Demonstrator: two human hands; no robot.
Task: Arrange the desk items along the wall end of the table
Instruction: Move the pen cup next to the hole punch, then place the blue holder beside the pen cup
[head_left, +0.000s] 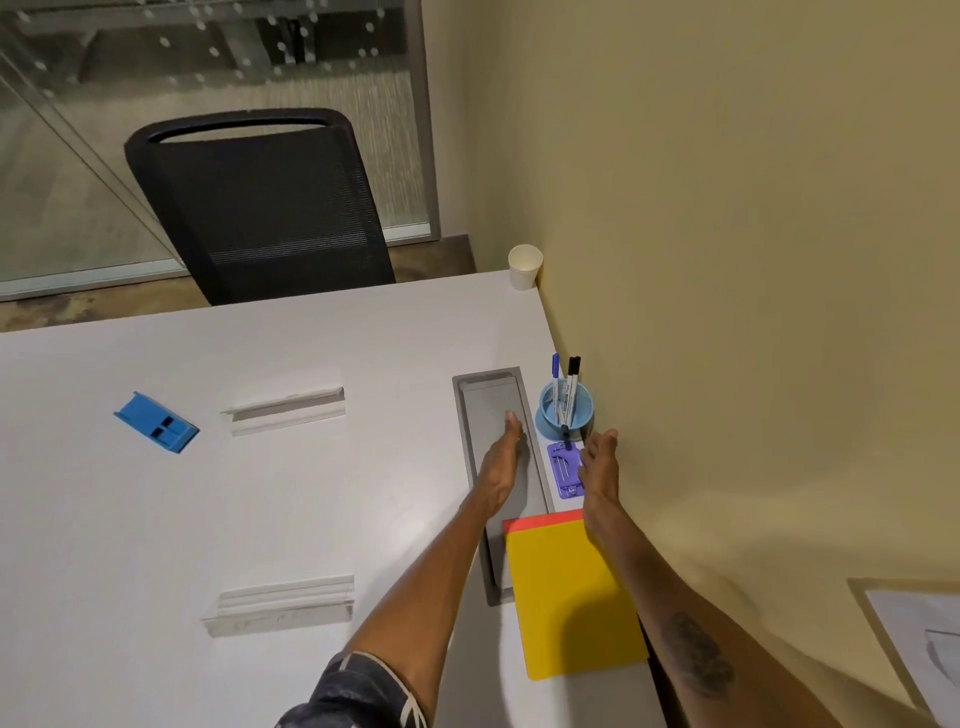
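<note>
A purple card-like tag (564, 470) lies flat by the wall, between my two hands. My left hand (503, 465) rests flat on the grey cable hatch (488, 400), fingers straight, just left of the tag. My right hand (600, 467) stands on edge against the tag's right side, next to the wall, holding nothing. Beyond the tag sits a blue cup (565, 410) with several markers in it. A yellow notepad with a red top edge (569, 592) lies near me along the wall. A white paper cup (524, 266) stands in the far corner. A blue stapler-like block (156, 422) lies far left.
Two clear acrylic holders (285, 409) (280, 605) sit mid-table. A black mesh chair (260, 208) stands behind the table's far edge. The yellow wall (753, 312) runs along the right. A framed paper (919, 639) hangs on the wall at lower right.
</note>
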